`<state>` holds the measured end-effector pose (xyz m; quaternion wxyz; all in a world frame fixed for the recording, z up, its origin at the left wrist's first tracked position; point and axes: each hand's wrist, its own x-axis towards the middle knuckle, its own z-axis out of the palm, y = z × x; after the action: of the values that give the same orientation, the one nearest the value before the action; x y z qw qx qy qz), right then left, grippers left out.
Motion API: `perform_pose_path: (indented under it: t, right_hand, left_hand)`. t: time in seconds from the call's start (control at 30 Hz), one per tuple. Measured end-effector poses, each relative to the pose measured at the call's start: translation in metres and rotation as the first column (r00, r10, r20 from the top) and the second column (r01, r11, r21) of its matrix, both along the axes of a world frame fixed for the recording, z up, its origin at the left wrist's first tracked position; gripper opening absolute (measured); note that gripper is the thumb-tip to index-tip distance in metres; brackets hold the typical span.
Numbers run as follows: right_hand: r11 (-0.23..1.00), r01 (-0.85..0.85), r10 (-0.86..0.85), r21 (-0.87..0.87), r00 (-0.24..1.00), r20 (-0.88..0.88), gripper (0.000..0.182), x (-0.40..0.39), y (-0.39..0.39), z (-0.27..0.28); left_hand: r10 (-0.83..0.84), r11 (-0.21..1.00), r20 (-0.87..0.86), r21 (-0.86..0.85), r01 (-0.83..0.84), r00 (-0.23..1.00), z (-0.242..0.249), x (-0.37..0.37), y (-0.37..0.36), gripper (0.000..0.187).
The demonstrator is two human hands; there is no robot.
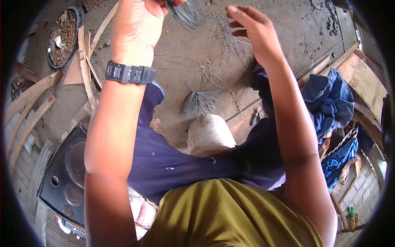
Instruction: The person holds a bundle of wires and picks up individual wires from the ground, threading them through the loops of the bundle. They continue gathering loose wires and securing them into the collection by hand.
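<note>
At the top of the head view my left hand (140,24) is closed round a bundle of thin dark wires (184,16); its fingertips are partly cut off by the frame edge. To the right, my right hand (254,31) hangs apart from the bundle with its fingers loosely bent and spread, and nothing shows in it. Loose tangled wire (234,43) lies on the ground beneath and left of my right hand. Another bunch of wires (200,103) rests on the ground between my legs, fanned out.
A pale rounded block (210,133) stands between my legs; dark-handled pliers (256,117) lie right of it. A black tub (63,37) of brown bits, wooden strips (85,66) and a speaker box (68,177) are left. Blue cloth (331,101) and boards (364,80) are right.
</note>
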<state>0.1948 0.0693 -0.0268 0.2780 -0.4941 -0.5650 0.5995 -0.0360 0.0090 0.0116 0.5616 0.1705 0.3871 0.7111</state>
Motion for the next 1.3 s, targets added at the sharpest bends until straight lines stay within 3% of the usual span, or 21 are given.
perform_pose_path:
  t: [0.03, 0.1, 0.17, 0.23, 0.3, 0.4, 0.5, 0.57, 0.6, 0.67, 0.7, 0.77, 0.8, 0.83, 0.9, 1.03, 1.1, 1.17, 1.23, 1.3]
  right_hand:
    - [0.998, -0.061, 0.054, 0.031, 0.978, 0.201, 0.035, 0.010, 0.007, -0.030]
    - [0.975, -0.222, 0.188, -0.005, 0.814, 0.550, 0.038, 0.035, 0.010, -0.109]
    - [0.895, -0.413, 0.368, -0.167, 0.476, 0.798, 0.036, 0.047, -0.004, -0.173]
    - [0.865, -0.399, 0.444, -0.305, 0.325, 0.835, 0.033, 0.054, -0.031, -0.216]
    - [0.875, -0.342, 0.447, -0.343, 0.296, 0.844, 0.035, 0.055, -0.057, -0.265]
    - [0.890, -0.326, 0.423, -0.319, 0.327, 0.845, 0.037, 0.042, -0.087, -0.309]
    - [0.926, -0.298, 0.330, -0.231, 0.346, 0.878, 0.033, 0.032, -0.109, -0.321]
    - [0.884, -0.412, 0.347, -0.222, 0.258, 0.902, 0.023, 0.034, -0.113, -0.324]
    - [0.883, -0.406, 0.356, -0.234, 0.256, 0.899, 0.023, 0.040, -0.117, -0.328]
    - [0.901, -0.401, 0.325, -0.165, 0.375, 0.868, 0.025, 0.053, -0.108, -0.337]
    - [0.902, -0.401, 0.319, -0.159, 0.374, 0.871, 0.025, 0.064, -0.103, -0.346]
    - [0.939, -0.047, 0.303, -0.342, 0.589, 0.749, 0.027, 0.093, -0.103, -0.360]
    - [0.979, -0.080, 0.199, -0.188, 0.587, 0.785, 0.027, 0.104, -0.114, -0.360]
    - [0.980, -0.076, 0.193, -0.184, 0.584, 0.789, 0.027, 0.114, -0.119, -0.362]
    - [0.942, -0.129, 0.333, -0.310, 0.484, 0.809, 0.031, 0.115, -0.127, -0.346]
    - [0.909, -0.063, 0.384, -0.413, 0.512, 0.768, 0.042, 0.101, -0.145, -0.326]
    - [0.920, -0.021, 0.339, -0.390, 0.541, 0.770, 0.041, 0.092, -0.151, -0.323]
    - [0.931, 0.021, 0.288, -0.363, 0.566, 0.773, 0.041, 0.084, -0.154, -0.312]
    - [0.940, -0.146, 0.337, -0.309, 0.536, 0.774, 0.039, 0.079, -0.157, -0.298]
    - [0.945, -0.202, 0.325, -0.256, 0.521, 0.789, 0.038, 0.094, -0.167, -0.327]
  left_hand:
    - [0.057, 0.998, 0.003, -0.027, -0.057, 0.998, -0.001, -0.004, -0.001, 0.025]
    - [0.040, 0.999, -0.034, -0.004, -0.041, 0.999, -0.001, -0.013, -0.001, 0.020]
    - [0.093, 0.993, -0.060, -0.060, -0.097, 0.994, 0.002, -0.015, -0.001, 0.018]
    - [0.069, 0.997, -0.074, -0.042, -0.072, 0.995, 0.006, -0.014, -0.003, 0.017]
    - [0.034, 0.999, -0.092, -0.030, -0.037, 0.995, 0.006, -0.007, -0.004, 0.017]
    - [0.114, 0.993, -0.165, -0.013, -0.117, 0.980, 0.007, 0.001, -0.007, 0.017]
    - [0.093, 0.991, -0.054, -0.093, -0.097, 0.994, 0.011, 0.004, -0.013, 0.019]
    - [0.136, 0.985, -0.211, -0.075, -0.155, 0.968, 0.003, 0.006, -0.015, 0.022]
    - [0.124, 0.990, -0.187, -0.049, -0.136, 0.974, -0.002, 0.003, -0.015, 0.025]
    - [0.077, 0.992, -0.134, -0.092, -0.090, 0.988, 0.003, -0.005, -0.012, 0.026]
    - [0.038, 0.991, -0.083, -0.128, -0.048, 0.996, 0.006, -0.006, -0.010, 0.027]
    - [0.050, 0.988, -0.090, -0.139, -0.062, 0.995, 0.008, -0.003, -0.009, 0.028]
    - [0.060, 0.986, -0.100, -0.150, -0.074, 0.993, 0.008, -0.001, -0.008, 0.029]
    - [0.057, 0.987, -0.095, -0.146, -0.070, 0.994, 0.009, 0.003, -0.009, 0.029]
    - [0.090, 0.983, -0.105, -0.148, -0.105, 0.990, 0.011, 0.012, -0.010, 0.031]
    - [0.065, 0.985, -0.124, -0.149, -0.083, 0.990, 0.006, 0.013, -0.013, 0.032]
    - [-0.010, 0.984, -0.083, -0.180, -0.005, 0.996, 0.006, 0.007, -0.012, 0.032]
    - [0.014, 0.986, -0.103, -0.163, -0.031, 0.995, 0.008, 0.015, -0.014, 0.033]
    - [0.034, 0.989, -0.118, -0.140, -0.051, 0.992, 0.008, 0.016, -0.013, 0.033]
    - [-0.019, 0.978, -0.091, -0.209, -0.001, 0.996, 0.006, 0.009, -0.009, 0.033]
